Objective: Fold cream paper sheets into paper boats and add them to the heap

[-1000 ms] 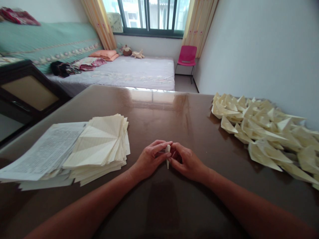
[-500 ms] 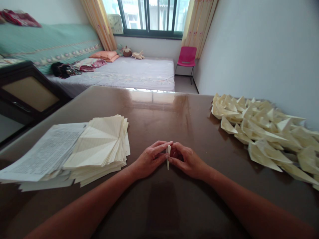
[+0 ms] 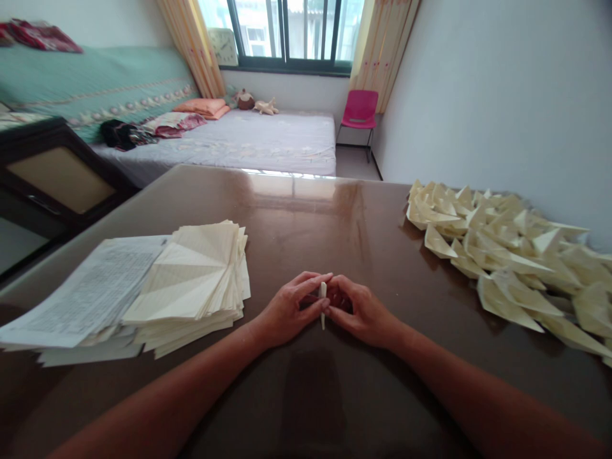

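Note:
A narrow folded piece of cream paper point(image 3: 323, 301) stands on edge on the brown table point(image 3: 306, 210), pinched between both hands. My left hand point(image 3: 289, 312) presses its fingers against the paper's left side. My right hand point(image 3: 359, 311) grips the right side with curled fingers. The two hands meet at the middle of the table, near its front.
A stack of cream creased sheets point(image 3: 191, 280) lies to the left, beside printed papers point(image 3: 81, 296). A heap of folded paper shapes point(image 3: 507, 255) covers the table's right side by the wall. Beyond the table are a bed point(image 3: 248, 137) and a pink chair point(image 3: 359, 109).
Both hands have stayed in place with the folded paper between them; the fingers shifted slightly and the paper looks pressed a little narrower.

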The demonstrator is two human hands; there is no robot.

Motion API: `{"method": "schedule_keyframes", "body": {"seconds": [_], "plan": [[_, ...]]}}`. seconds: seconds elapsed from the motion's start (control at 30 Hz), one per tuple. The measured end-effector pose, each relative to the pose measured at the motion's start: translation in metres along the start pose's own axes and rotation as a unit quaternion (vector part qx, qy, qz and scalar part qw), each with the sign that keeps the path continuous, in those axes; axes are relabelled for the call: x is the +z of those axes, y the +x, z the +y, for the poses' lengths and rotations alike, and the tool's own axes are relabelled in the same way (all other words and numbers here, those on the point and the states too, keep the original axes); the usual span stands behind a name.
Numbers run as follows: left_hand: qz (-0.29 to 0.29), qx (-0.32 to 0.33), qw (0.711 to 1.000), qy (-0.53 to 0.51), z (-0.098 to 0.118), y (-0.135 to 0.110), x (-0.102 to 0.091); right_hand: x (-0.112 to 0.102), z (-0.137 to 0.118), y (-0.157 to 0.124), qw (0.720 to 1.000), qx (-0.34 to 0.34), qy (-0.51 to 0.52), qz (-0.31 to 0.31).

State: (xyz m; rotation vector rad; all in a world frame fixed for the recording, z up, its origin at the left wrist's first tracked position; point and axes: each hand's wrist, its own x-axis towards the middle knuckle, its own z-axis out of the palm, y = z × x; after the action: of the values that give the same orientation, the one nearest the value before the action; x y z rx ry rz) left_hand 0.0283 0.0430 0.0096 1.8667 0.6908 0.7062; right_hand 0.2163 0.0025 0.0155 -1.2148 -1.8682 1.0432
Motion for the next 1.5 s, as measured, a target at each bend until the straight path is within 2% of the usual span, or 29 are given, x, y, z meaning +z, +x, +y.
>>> {"method": "schedule_keyframes", "body": {"seconds": [0.27, 0.43, 0.6, 0.83, 0.93, 1.1, 1.33, 1.5], "plan": [[-0.034, 0.038, 0.996, 0.069, -0.002, 0.0, -0.011, -0.003, -0.002, 0.0, 1.0, 0.002, 0.013, -0.01], [-0.059, 0.046, 0.995, 0.072, 0.0, 0.001, -0.011, -0.006, 0.001, 0.0, 0.998, 0.005, 0.043, -0.043], [-0.013, 0.017, 0.998, 0.05, 0.002, -0.002, 0.0, -0.005, -0.001, -0.002, 1.0, -0.007, 0.002, -0.027], [0.026, 0.032, 0.995, 0.085, 0.005, -0.003, 0.005, 0.003, -0.004, -0.005, 0.999, -0.037, -0.027, 0.008], [0.021, 0.033, 0.997, 0.07, 0.009, -0.003, 0.003, 0.004, -0.003, -0.005, 0.998, -0.038, -0.032, 0.028], [0.005, 0.03, 0.997, 0.073, 0.012, -0.004, -0.001, 0.002, -0.003, -0.003, 1.0, -0.012, 0.003, 0.01], [0.008, 0.022, 0.996, 0.082, 0.012, -0.002, 0.0, 0.001, -0.006, -0.003, 1.0, -0.016, -0.008, 0.007], [0.042, 0.023, 0.993, 0.109, 0.009, -0.002, 0.008, 0.004, -0.004, -0.003, 0.998, -0.036, -0.056, 0.024]]}}
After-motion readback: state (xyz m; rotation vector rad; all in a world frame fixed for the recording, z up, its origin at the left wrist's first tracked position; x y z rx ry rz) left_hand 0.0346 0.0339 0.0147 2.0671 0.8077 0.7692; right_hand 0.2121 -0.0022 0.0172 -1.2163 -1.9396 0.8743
